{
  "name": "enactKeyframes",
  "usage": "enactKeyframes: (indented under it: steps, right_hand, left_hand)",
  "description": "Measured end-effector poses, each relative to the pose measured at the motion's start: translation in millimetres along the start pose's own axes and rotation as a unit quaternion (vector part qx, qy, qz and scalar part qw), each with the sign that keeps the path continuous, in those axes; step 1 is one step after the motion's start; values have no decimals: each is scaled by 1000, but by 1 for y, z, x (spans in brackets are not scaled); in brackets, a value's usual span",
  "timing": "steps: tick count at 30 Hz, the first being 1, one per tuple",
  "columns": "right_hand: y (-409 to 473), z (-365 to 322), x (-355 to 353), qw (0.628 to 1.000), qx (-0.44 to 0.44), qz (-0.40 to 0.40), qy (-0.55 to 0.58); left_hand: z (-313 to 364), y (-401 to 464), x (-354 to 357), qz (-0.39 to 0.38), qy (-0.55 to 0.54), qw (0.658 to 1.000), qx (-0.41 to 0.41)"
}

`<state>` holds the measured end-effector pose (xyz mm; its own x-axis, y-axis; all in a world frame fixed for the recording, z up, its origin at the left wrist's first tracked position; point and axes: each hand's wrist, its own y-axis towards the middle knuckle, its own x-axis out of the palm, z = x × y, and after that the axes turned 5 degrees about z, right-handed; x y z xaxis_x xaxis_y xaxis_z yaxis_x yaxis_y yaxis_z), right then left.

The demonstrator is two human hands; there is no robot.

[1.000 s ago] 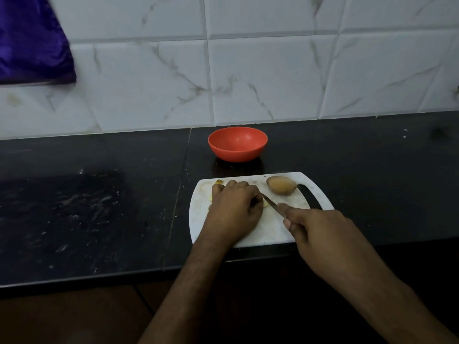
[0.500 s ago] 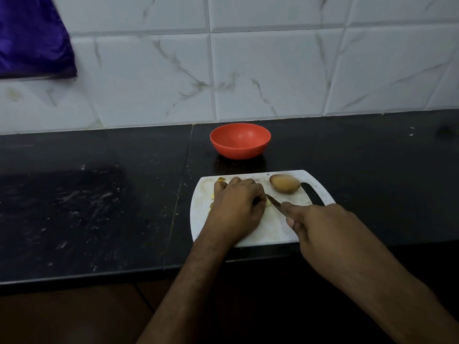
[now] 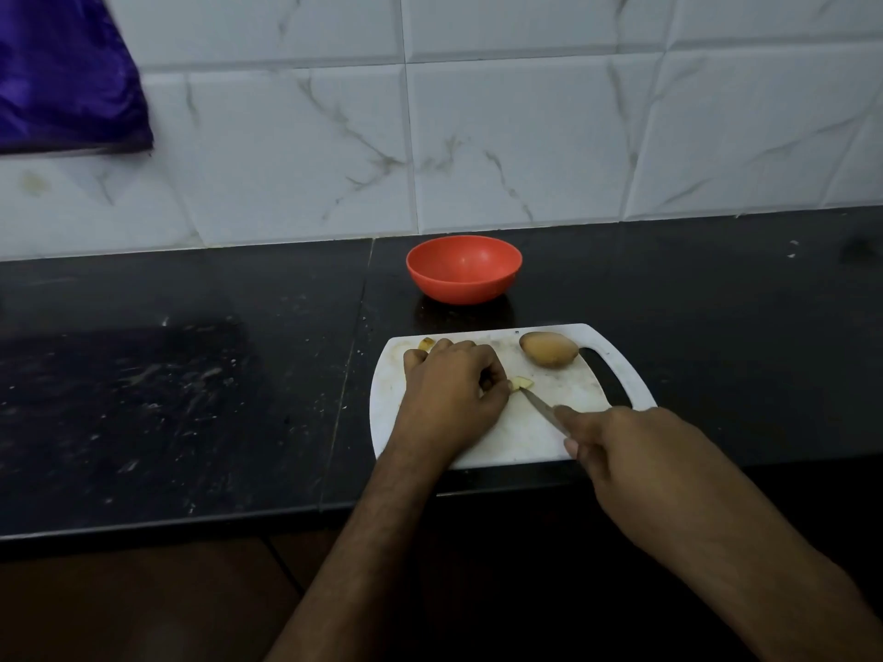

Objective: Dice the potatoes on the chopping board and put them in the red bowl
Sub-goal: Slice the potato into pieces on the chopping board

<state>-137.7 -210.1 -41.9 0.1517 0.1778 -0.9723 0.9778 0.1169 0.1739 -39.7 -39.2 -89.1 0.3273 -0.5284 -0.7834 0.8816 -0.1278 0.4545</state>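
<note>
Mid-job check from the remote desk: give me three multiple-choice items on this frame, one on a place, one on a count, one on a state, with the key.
1. Where does the red bowl stand?
A. On the counter beyond the chopping board
B. On the board
C. Left of the board

2. How many whole potatoes lie on the board?
A. None
B. One
C. Three

3. What does the right hand hold?
A. Nothing
B. The bowl
C. A knife

Key: 1 A, the bowl sits behind the board's far edge. 2 B, one whole potato lies near the handle slot. 3 C, the blade points at cut potato pieces by the left hand.
</note>
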Motion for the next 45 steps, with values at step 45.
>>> enactKeyframes:
  steps: [45]
  right_hand:
    - [25, 13, 11, 985, 34, 127, 112]
  left_hand:
    - [8, -6, -4, -81, 5, 990, 113]
